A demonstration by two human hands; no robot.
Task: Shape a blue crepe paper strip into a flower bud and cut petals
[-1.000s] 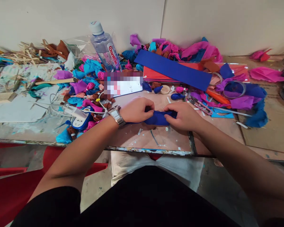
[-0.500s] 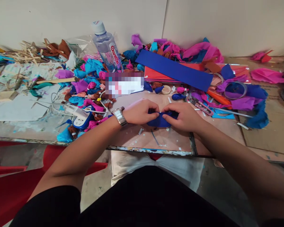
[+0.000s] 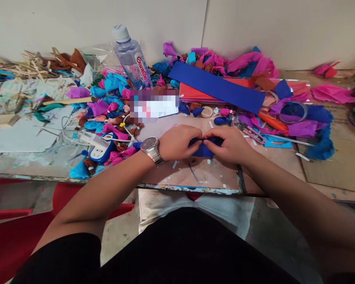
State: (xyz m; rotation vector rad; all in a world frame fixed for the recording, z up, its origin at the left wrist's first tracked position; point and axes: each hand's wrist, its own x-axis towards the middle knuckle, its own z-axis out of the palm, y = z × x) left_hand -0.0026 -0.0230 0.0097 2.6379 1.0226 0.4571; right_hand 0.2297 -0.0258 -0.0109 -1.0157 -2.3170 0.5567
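Between my two hands, just above the near part of the table, is a piece of dark blue crepe paper (image 3: 203, 150). My left hand (image 3: 182, 141), with a metal watch (image 3: 152, 149) on its wrist, pinches the paper's upper edge from the left. From the right, my right hand (image 3: 229, 144) pinches the same edge, thumb and forefinger close to the left fingertips. The fingers partly cover the paper. Beyond them on the table lie a small blue wrapped bundle (image 3: 221, 120) and a pinkish utility knife (image 3: 251, 133).
A long blue paper strip (image 3: 215, 86) lies across a red pack (image 3: 192, 93). A water bottle (image 3: 133, 63) leans at the back left beside a phone (image 3: 168, 110). Crumpled coloured paper, a blue-and-white power strip (image 3: 102, 150), a tape roll (image 3: 292, 113) and wood sticks (image 3: 35, 65) surround the work spot.
My left hand has rolled and shifted slightly right, turning the watch face upward. The fingertips have come closer together on the blue paper, and less of it shows.
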